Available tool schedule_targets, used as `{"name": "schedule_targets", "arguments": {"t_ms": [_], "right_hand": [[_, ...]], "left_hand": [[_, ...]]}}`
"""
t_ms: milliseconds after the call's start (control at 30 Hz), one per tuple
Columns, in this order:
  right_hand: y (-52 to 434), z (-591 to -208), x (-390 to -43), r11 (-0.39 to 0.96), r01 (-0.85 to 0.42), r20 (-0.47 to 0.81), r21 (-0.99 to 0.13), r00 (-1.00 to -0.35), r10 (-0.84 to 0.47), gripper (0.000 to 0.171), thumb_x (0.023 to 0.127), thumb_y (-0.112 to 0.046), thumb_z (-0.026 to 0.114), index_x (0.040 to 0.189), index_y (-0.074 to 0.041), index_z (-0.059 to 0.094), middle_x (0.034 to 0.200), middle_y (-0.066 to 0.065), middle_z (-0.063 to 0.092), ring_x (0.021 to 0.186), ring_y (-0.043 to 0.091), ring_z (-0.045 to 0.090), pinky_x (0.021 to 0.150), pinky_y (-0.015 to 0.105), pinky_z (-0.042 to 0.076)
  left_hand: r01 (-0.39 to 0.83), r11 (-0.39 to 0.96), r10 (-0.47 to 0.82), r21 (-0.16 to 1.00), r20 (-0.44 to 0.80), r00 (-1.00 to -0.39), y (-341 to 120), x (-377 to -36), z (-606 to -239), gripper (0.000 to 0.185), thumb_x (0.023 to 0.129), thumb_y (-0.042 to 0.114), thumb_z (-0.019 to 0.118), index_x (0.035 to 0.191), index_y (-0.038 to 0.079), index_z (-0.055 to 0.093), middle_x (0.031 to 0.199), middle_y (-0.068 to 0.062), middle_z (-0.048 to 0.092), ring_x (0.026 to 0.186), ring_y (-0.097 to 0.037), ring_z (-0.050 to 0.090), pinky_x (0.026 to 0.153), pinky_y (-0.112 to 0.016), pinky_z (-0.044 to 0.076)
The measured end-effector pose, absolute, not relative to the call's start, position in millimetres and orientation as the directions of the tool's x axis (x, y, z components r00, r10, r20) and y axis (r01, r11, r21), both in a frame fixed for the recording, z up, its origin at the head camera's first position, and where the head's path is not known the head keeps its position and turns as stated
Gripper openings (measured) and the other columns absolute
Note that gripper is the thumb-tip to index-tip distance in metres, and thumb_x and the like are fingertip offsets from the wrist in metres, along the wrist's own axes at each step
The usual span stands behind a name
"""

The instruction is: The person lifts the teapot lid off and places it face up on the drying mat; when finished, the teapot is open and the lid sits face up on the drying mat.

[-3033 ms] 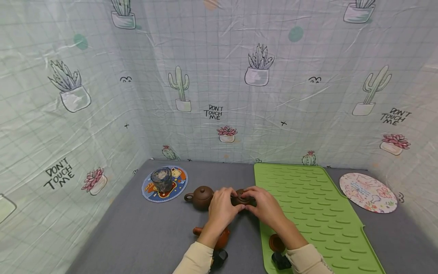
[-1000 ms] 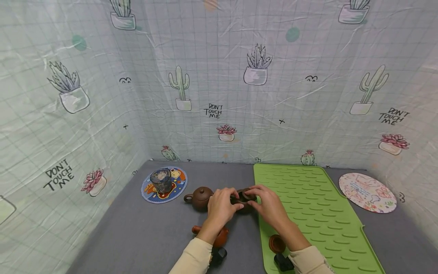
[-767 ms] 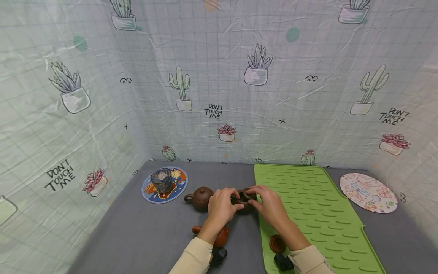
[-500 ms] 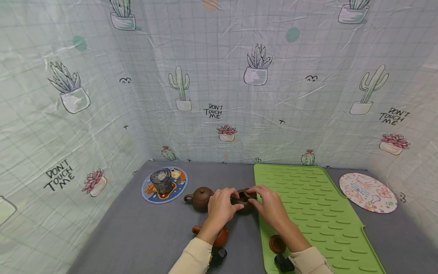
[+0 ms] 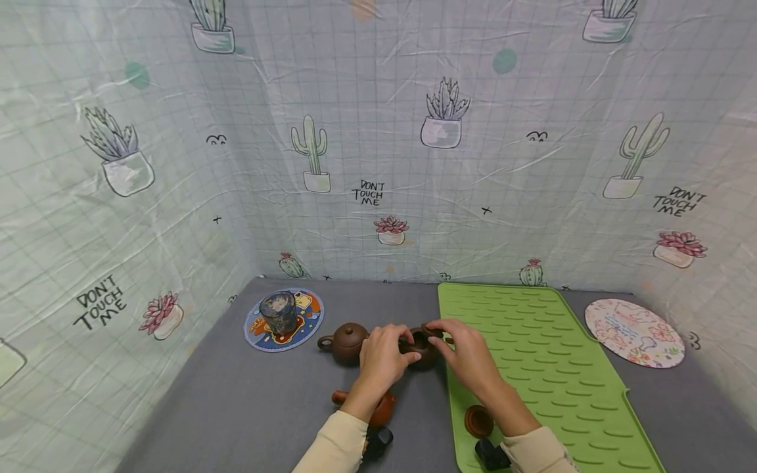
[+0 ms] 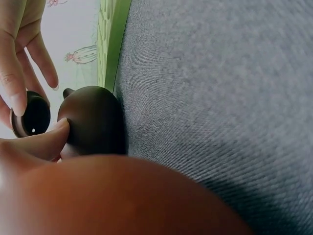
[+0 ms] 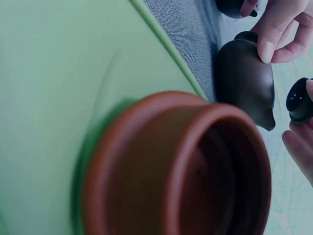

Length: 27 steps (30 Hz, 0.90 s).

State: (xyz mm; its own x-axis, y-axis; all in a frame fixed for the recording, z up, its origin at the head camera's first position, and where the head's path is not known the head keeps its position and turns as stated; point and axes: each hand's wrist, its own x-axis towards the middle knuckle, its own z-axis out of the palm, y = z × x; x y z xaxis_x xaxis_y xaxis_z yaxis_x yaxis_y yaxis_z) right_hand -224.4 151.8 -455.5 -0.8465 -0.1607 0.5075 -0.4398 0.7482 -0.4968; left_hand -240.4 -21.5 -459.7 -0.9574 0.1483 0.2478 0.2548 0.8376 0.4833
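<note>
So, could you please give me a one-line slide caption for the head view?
Left hand steadies a dark teapot while right hand holds its lid.

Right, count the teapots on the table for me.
3. One lidded pot sits beside the coaster, one between the hands with its lid lifted, and one lies partly hidden under the left forearm.

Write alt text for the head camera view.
Two hands meet over a dark brown teapot on a grey table: the left hand steadies its body, the right hand pinches its lid beside a green mat.
</note>
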Motion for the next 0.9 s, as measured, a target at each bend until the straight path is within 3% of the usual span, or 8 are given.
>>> {"name": "schedule_targets", "arguments": {"t_ms": [367, 533, 667, 767, 900], "right_hand": [[152.6, -449.1, -223.6, 0.785, -0.387, 0.499, -0.484, -0.859, -0.115, 0.026, 0.100, -0.013, 0.064, 0.125, -0.009, 0.070, 0.117, 0.011, 0.076, 0.094, 0.024, 0.076, 0.074, 0.037, 0.060], [153.5, -445.6, -223.6, 0.771, -0.416, 0.536, -0.483, -0.836, -0.115, 0.014, 0.100, -0.011, 0.063, 0.111, -0.014, 0.071, 0.101, 0.003, 0.077, 0.074, 0.013, 0.070, 0.065, 0.027, 0.054], [153.6, -442.7, -222.0, 0.766, -0.445, 0.560, -0.464, -0.817, -0.136, 0.013, 0.100, -0.010, 0.063, 0.106, -0.017, 0.073, 0.104, 0.002, 0.075, 0.081, 0.013, 0.070, 0.068, 0.027, 0.055], [153.2, -440.0, -220.3, 0.753, -0.436, 0.536, -0.493, -0.834, -0.131, 0.016, 0.101, -0.010, 0.062, 0.109, -0.016, 0.074, 0.110, 0.003, 0.074, 0.092, 0.016, 0.072, 0.072, 0.029, 0.059], [153.6, -436.7, -217.9, 0.725, -0.422, 0.507, -0.543, -0.854, -0.117, 0.020, 0.097, -0.006, 0.065, 0.113, -0.015, 0.074, 0.115, 0.006, 0.073, 0.093, 0.021, 0.073, 0.074, 0.031, 0.062]], "left_hand": [[0.261, 0.833, 0.149, 0.488, 0.256, -0.955, -21.4, -239.3, -459.9, 0.022, 0.074, 0.033, 0.091, 0.089, 0.027, 0.076, 0.097, 0.003, 0.073, 0.083, -0.020, 0.060, 0.071, -0.038, 0.047], [0.261, 0.838, 0.151, 0.480, 0.256, -0.955, -21.8, -239.7, -459.9, 0.021, 0.074, 0.035, 0.091, 0.088, 0.029, 0.076, 0.098, 0.004, 0.073, 0.085, -0.020, 0.061, 0.072, -0.037, 0.047], [0.252, 0.839, 0.150, 0.483, 0.240, -0.959, -21.7, -240.0, -459.7, 0.021, 0.075, 0.036, 0.090, 0.089, 0.030, 0.076, 0.101, 0.005, 0.073, 0.089, -0.021, 0.062, 0.073, -0.037, 0.047], [0.249, 0.840, 0.151, 0.482, 0.233, -0.961, -21.8, -240.3, -459.9, 0.021, 0.076, 0.036, 0.090, 0.090, 0.030, 0.076, 0.102, 0.005, 0.073, 0.090, -0.021, 0.063, 0.074, -0.039, 0.048], [0.250, 0.838, 0.151, 0.485, 0.234, -0.960, -22.6, -240.2, -460.0, 0.021, 0.076, 0.036, 0.090, 0.090, 0.029, 0.076, 0.100, 0.004, 0.073, 0.090, -0.021, 0.063, 0.073, -0.038, 0.049]]}}
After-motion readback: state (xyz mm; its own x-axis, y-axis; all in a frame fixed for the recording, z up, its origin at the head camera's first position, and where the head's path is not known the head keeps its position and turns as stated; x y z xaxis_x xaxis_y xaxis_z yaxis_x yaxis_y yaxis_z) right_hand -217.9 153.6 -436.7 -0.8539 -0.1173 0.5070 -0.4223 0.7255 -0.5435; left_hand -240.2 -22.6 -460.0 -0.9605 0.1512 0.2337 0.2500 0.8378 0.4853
